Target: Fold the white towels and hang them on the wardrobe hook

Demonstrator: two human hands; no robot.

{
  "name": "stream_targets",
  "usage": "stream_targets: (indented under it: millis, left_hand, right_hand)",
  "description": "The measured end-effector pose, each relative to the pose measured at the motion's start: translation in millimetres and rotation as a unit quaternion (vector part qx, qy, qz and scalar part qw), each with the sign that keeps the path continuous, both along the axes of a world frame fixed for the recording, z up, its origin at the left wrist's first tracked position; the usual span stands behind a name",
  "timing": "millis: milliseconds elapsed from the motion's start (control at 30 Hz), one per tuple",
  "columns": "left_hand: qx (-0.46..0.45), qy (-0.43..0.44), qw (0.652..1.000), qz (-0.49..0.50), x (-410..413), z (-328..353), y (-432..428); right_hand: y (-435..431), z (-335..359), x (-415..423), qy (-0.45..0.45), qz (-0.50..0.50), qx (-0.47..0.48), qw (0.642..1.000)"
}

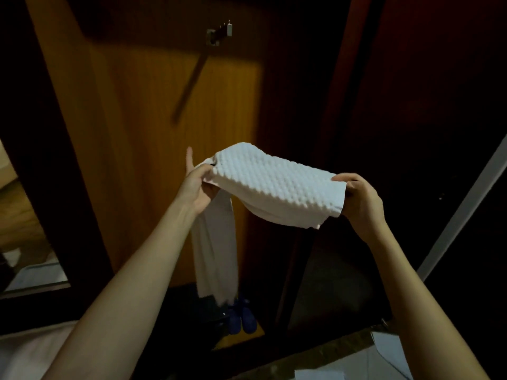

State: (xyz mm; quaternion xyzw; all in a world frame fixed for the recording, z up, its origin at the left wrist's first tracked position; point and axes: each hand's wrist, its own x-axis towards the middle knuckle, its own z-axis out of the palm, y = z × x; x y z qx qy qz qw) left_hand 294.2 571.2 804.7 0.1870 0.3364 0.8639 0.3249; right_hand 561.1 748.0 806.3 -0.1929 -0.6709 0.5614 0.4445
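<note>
L hand [201,185] + R hand [359,200] on towel [274,185] ends — white, bumpy-textured

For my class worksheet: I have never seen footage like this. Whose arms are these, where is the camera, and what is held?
No machine: one camera, worn on a person's head, looks down at their bare arms. The left hand and right hand each hold an end of a white towel stretched between them; a length hangs below the left hand. Ahead stands a wooden wardrobe door, its metal hook bare. Blue shoes sit on the floor.
</note>
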Motion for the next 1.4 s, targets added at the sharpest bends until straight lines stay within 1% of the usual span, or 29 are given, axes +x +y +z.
stream_targets:
  millis: [100,167,267,367,433,533,600,633,700,767,800,900,967,1000,1067,1100,1133,1167,1200,1267,1300,1333,1400]
  left_hand:
    - [-0.023,0.062,0.998,-0.003,0,1,21]
    - [-0.042,0.111,0.993,-0.022,7,5,36]
    - [-0.098,0.229,0.967,-0.051,20,11,60]
    - [-0.115,0.298,0.945,-0.072,26,15,75]
    - [-0.127,0.342,0.929,-0.063,28,15,79]
    - [-0.146,0.399,0.904,-0.043,34,10,82]
    - [-0.139,0.382,0.913,-0.048,34,4,83]
    - [-0.131,0.364,0.920,-0.057,34,1,83]
    - [-0.129,0.342,0.929,-0.052,33,-3,83]
    - [-0.142,0.329,0.933,-0.034,31,-3,83]
    - [-0.150,0.325,0.933,-0.031,31,-3,83]
    - [-0.168,0.333,0.927,-0.032,33,-3,83]
    - [-0.143,0.320,0.936,-0.039,33,-1,78]
    - [-0.126,0.311,0.941,-0.046,32,1,75]
    - [-0.111,0.308,0.944,-0.050,30,8,66]
    - [-0.111,0.303,0.946,-0.043,28,11,61]
    - [-0.108,0.292,0.950,-0.032,26,13,56]
    - [-0.106,0.279,0.954,-0.021,23,13,50]
    - [-0.107,0.270,0.957,-0.014,20,14,44]
    - [-0.145,0.272,0.951,-0.015,13,13,30]
    - [-0.187,0.279,0.942,-0.015,8,14,23]
    - [-0.238,0.286,0.928,-0.009,4,13,16]
    - [-0.331,0.307,0.892,0.016,-5,10,3]
  right_hand:
    - [41,-5,6,-0.081,0.051,0.006,0.995]
    - [60,0,5,-0.104,0.098,0.026,0.989]
    - [69,14,-15,-0.130,0.158,0.043,0.978]
    - [62,21,-50,-0.171,0.218,0.032,0.960]
    - [60,22,-68,-0.161,0.255,0.024,0.953]
    - [70,25,-87,-0.116,0.263,0.055,0.956]
    - [76,23,-98,-0.115,0.266,0.066,0.955]
    - [78,20,-103,-0.122,0.270,0.048,0.954]
    - [81,13,-110,-0.144,0.286,-0.042,0.946]
    - [87,9,-116,-0.155,0.307,-0.140,0.928]
    - [90,10,-118,-0.164,0.311,-0.173,0.920]
    - [94,5,-123,-0.212,0.320,-0.244,0.891]
    - [91,-8,-125,-0.247,0.350,-0.276,0.860]
    - [91,-15,-127,-0.246,0.362,-0.295,0.849]
    - [88,-27,-131,-0.206,0.383,-0.349,0.830]
    - [88,-32,-133,-0.162,0.399,-0.381,0.818]
    - [87,-35,-136,-0.114,0.418,-0.389,0.813]
    - [85,-38,-139,-0.083,0.430,-0.368,0.820]
    - [84,-40,-143,-0.067,0.429,-0.314,0.845]
    - [83,-38,-149,-0.050,0.357,-0.119,0.925]
    - [84,-34,-151,-0.038,0.311,-0.029,0.949]
    - [87,-30,-152,-0.027,0.278,0.032,0.960]
    - [91,-23,-155,-0.020,0.240,0.104,0.965]
